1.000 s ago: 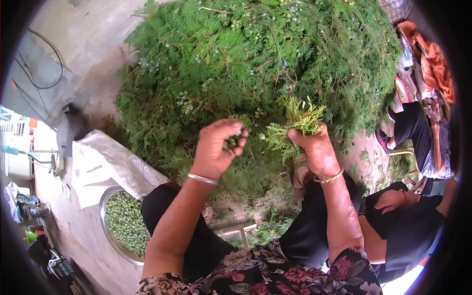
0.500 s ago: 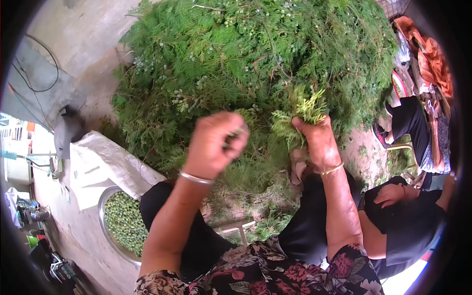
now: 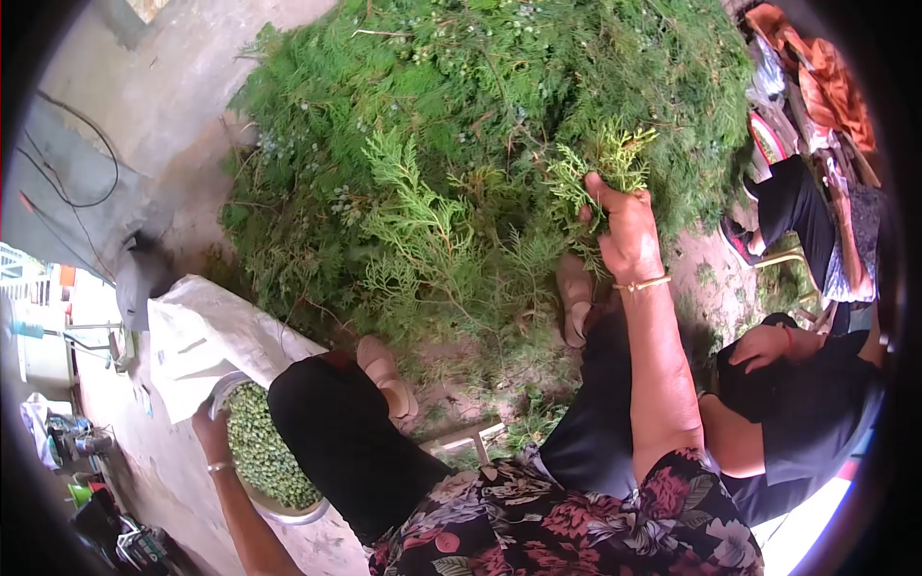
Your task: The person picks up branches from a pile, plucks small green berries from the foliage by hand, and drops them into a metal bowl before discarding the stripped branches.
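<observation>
My right hand (image 3: 629, 230) is closed around a small bunch of yellow-green cypress sprigs (image 3: 610, 158), held above the near right side of a big heap of cypress branches (image 3: 519, 67). Down on the left, my left hand (image 3: 211, 432) is at the rim of a metal bowl (image 3: 305, 516) full of small green cypress cones (image 3: 274, 456). Its fingers are too dark and partly hidden to make out. A lighter, feathery cypress branch (image 3: 413, 216) lies at the front of the heap, between the two hands.
A white sack (image 3: 216, 322) lies beside the bowl. My shoes (image 3: 384, 374) rest among scattered clippings. To the right another person sits, with a hand (image 3: 764, 348) on dark clothing. An orange cloth (image 3: 816, 67) is at the upper right; cables (image 3: 72, 178) are at the left.
My left hand has gone from in front of the heap down and left to the bowl. My right hand keeps the sprigs, slightly higher. The view has shifted a little.
</observation>
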A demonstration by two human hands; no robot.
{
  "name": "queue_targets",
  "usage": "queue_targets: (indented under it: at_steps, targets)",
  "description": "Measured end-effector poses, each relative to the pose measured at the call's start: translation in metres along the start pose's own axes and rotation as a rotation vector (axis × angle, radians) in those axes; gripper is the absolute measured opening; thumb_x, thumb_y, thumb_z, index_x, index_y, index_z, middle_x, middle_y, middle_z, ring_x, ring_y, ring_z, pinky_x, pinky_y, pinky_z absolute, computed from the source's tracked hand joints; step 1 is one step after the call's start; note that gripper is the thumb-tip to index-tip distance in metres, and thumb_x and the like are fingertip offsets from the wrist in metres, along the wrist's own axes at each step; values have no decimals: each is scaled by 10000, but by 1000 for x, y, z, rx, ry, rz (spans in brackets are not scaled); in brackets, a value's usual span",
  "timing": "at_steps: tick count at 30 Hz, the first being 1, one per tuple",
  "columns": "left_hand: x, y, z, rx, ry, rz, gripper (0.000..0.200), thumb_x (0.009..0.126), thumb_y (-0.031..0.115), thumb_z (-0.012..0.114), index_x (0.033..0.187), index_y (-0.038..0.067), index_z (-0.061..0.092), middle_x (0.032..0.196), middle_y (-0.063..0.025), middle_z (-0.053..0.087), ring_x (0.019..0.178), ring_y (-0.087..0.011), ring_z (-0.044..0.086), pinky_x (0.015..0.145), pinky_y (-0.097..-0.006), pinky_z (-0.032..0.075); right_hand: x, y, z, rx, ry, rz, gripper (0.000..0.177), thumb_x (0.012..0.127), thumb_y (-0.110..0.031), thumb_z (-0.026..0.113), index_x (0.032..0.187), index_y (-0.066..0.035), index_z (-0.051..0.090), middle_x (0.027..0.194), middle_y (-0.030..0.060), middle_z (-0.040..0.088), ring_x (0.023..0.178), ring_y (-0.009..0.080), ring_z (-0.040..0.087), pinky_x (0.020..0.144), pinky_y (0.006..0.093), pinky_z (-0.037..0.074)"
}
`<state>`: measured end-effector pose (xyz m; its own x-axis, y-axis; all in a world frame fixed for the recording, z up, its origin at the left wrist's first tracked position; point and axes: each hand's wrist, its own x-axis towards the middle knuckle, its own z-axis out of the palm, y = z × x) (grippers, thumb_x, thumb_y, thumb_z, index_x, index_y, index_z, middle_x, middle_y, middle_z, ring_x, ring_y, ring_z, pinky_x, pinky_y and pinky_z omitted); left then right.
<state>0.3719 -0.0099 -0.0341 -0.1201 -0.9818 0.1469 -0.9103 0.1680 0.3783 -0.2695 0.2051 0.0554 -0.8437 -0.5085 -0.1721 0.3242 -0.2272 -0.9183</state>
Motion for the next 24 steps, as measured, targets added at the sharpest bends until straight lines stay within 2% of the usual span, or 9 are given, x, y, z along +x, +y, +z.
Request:
queue_targets:
  at_steps: [2,5,9,11,12,16,18,20,24]
  targets:
    - [-31,-1,-7,416,-28,-58,503,635,91,682,1089,-96,577,1016,-262,613,958,-394,579,884,-431,435,3,3,-4,15,8,29,140,844,-4,562,965,-52,612,918,53,655,790,149,599,553,303,459]
    - [-31,0,-8,243,131,-117,436,650,78,670,1036,-103,583,985,-255,614,932,-384,578,858,-426,440,3,2,-1,23,53,-3,124,842,-4,571,955,-42,607,933,59,649,774,160,581,557,314,467]
    - [-21,171,-26,-292,-75,-56,341,731,92,662,1003,-104,604,907,-205,654,835,-269,615,791,-367,467,5,3,0,65,73,13,123,841,11,582,944,-46,619,900,46,633,743,157,563,540,308,457]
    - [-37,268,-29,-158,-250,111,339,735,116,667,1029,-46,623,903,-197,655,776,-288,627,727,-366,488,7,4,1,51,96,14,127,842,8,583,951,-42,621,902,48,631,729,158,562,535,307,452]
    - [-43,271,-6,-192,-290,391,364,730,139,687,1053,-16,623,916,-197,648,746,-317,627,691,-365,496,8,6,0,38,120,15,131,843,6,583,959,-39,623,904,49,629,715,160,561,531,305,446]
    - [-80,347,85,-96,-921,513,505,693,195,749,1099,-55,581,962,-209,650,890,-303,635,802,-355,483,-2,-8,5,2,76,86,118,851,-21,589,957,24,614,968,83,614,691,186,563,583,306,451]
    - [-102,345,170,-282,-781,562,535,674,217,774,1091,-58,580,999,-192,647,922,-294,624,802,-364,490,1,-4,0,9,50,53,146,857,-63,605,953,45,616,966,86,620,702,180,565,594,302,450]
    - [-105,368,218,-221,-1113,224,511,717,202,754,1127,-39,566,1089,-192,616,982,-274,604,811,-346,495,-1,-6,1,-23,45,23,112,843,-43,618,925,32,632,889,76,631,708,168,566,589,300,451]
    - [-123,384,276,-584,-833,368,402,768,122,722,1116,-12,569,1122,-166,602,1003,-240,593,803,-347,515,6,3,-5,73,-89,78,139,825,-33,649,962,-4,645,942,64,669,823,157,607,686,275,477]
